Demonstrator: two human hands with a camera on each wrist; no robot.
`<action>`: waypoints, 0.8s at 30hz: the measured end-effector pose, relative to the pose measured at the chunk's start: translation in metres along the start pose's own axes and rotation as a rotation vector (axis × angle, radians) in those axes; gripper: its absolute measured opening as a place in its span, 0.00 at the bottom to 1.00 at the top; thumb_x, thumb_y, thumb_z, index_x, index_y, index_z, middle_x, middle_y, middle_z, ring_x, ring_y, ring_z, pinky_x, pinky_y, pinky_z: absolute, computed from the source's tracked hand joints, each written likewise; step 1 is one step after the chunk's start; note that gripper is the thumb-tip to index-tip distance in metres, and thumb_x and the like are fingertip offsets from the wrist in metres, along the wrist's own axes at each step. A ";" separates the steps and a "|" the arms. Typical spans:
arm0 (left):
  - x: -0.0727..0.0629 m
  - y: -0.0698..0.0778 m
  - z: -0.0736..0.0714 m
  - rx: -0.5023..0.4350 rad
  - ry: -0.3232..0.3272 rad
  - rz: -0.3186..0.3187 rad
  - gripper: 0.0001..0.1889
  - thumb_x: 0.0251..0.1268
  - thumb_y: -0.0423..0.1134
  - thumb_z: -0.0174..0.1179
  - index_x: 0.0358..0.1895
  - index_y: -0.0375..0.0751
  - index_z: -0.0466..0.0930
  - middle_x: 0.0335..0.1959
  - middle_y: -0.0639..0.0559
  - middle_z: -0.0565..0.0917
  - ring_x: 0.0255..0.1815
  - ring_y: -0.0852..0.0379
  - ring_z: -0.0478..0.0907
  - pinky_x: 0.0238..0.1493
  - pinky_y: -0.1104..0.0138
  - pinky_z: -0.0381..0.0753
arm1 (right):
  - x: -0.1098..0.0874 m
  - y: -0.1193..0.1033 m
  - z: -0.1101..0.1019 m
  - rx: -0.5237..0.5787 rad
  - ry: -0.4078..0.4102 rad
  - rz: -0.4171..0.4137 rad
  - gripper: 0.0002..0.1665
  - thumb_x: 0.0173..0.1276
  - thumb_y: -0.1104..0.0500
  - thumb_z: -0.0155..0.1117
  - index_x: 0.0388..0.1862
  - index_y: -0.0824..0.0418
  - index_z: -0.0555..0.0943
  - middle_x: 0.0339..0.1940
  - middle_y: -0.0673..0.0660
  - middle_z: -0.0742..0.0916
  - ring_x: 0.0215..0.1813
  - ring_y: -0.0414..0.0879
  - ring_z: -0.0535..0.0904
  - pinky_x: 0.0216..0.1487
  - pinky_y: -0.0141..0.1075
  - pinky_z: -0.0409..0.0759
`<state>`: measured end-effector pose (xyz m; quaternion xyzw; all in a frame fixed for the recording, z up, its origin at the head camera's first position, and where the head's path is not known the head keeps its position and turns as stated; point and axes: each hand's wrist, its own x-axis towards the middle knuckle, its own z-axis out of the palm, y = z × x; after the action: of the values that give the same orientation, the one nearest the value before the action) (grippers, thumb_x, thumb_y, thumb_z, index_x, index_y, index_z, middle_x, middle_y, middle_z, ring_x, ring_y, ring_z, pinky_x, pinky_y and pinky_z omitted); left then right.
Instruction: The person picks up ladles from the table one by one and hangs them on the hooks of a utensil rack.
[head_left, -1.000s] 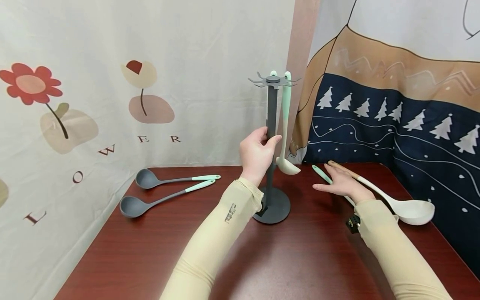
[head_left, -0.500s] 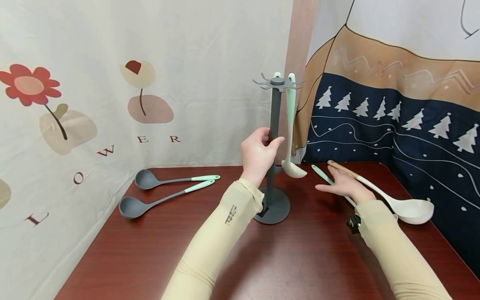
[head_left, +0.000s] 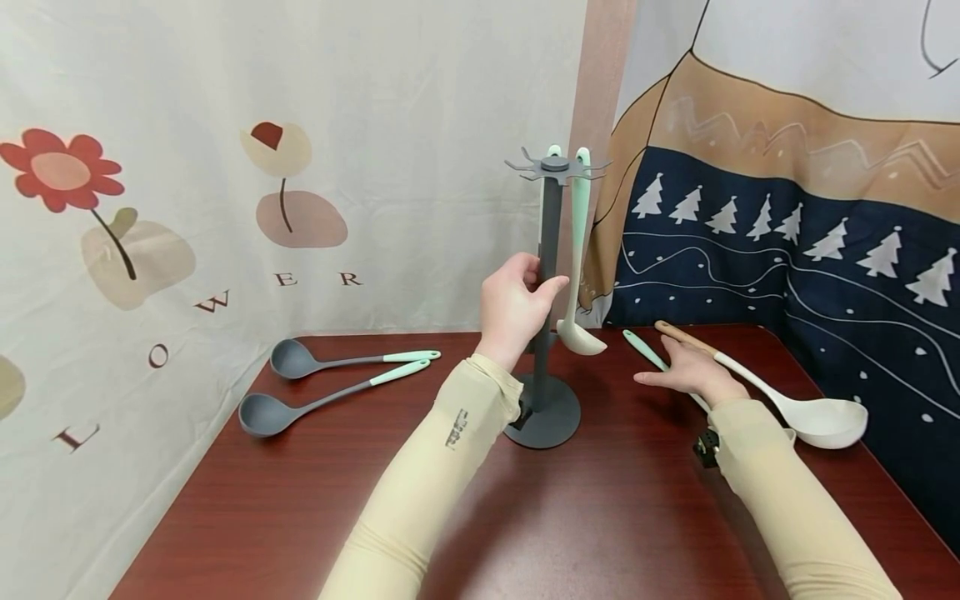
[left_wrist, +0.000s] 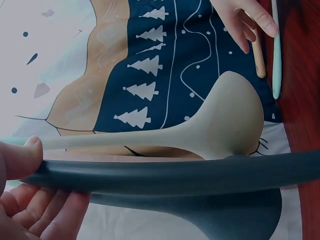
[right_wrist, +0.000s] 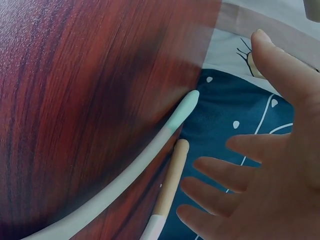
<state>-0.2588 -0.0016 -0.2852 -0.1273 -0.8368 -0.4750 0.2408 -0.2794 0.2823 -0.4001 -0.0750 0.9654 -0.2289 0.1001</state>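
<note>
My left hand (head_left: pixel 517 308) grips the upright pole of a dark grey utensil stand (head_left: pixel 550 225), thumb in front and fingers behind. From the stand's hooked top hangs a cream ladle (head_left: pixel 581 335) with a mint handle. A second, dark ladle (left_wrist: pixel 235 210) hangs behind the pole, mostly hidden in the head view. My right hand (head_left: pixel 693 371) hovers with fingers spread, holding nothing. Under it lies a mint-handled utensil (head_left: pixel 643 347), its far end hidden by the sleeve. Beside that lies a large white ladle (head_left: pixel 828 423) with a wooden handle.
Two grey ladles with mint handles, one farther back (head_left: pixel 294 358) and one nearer (head_left: pixel 266 415), lie at the left of the dark red table (head_left: pixel 337 517). Printed cloths (head_left: pixel 420 167) hang along the back and right edges.
The stand's top has shifted slightly right, with my left hand still on the pole. The hanging cream ladle swung right, then slightly back left. My right hand drifted slightly right.
</note>
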 end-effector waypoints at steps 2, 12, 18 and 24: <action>0.000 0.000 -0.001 0.004 -0.013 -0.005 0.11 0.61 0.45 0.70 0.38 0.43 0.80 0.28 0.54 0.82 0.30 0.59 0.78 0.32 0.66 0.77 | 0.000 0.000 0.000 0.003 -0.007 0.020 0.65 0.62 0.35 0.66 0.75 0.79 0.48 0.72 0.82 0.57 0.72 0.74 0.55 0.67 0.64 0.60; 0.003 0.000 -0.003 0.050 -0.061 0.004 0.13 0.62 0.45 0.69 0.42 0.41 0.80 0.32 0.51 0.83 0.34 0.57 0.80 0.35 0.66 0.78 | -0.003 0.000 -0.001 0.007 -0.025 0.073 0.65 0.62 0.36 0.67 0.76 0.77 0.47 0.73 0.81 0.56 0.72 0.75 0.52 0.67 0.66 0.58; 0.004 0.001 -0.004 0.049 -0.066 0.006 0.13 0.62 0.44 0.69 0.42 0.40 0.80 0.34 0.50 0.84 0.35 0.56 0.80 0.36 0.66 0.78 | -0.002 0.001 -0.001 -0.019 -0.028 0.081 0.63 0.62 0.37 0.67 0.74 0.80 0.50 0.71 0.83 0.57 0.71 0.76 0.55 0.66 0.66 0.59; 0.004 0.000 -0.004 0.055 -0.068 0.006 0.13 0.62 0.44 0.69 0.43 0.41 0.80 0.34 0.50 0.84 0.35 0.56 0.80 0.36 0.66 0.78 | 0.000 0.003 0.001 -0.045 -0.030 0.094 0.63 0.61 0.37 0.68 0.73 0.81 0.52 0.70 0.83 0.60 0.70 0.76 0.57 0.65 0.66 0.60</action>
<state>-0.2612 -0.0052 -0.2810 -0.1392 -0.8568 -0.4465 0.2171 -0.2791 0.2844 -0.4022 -0.0352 0.9712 -0.2008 0.1236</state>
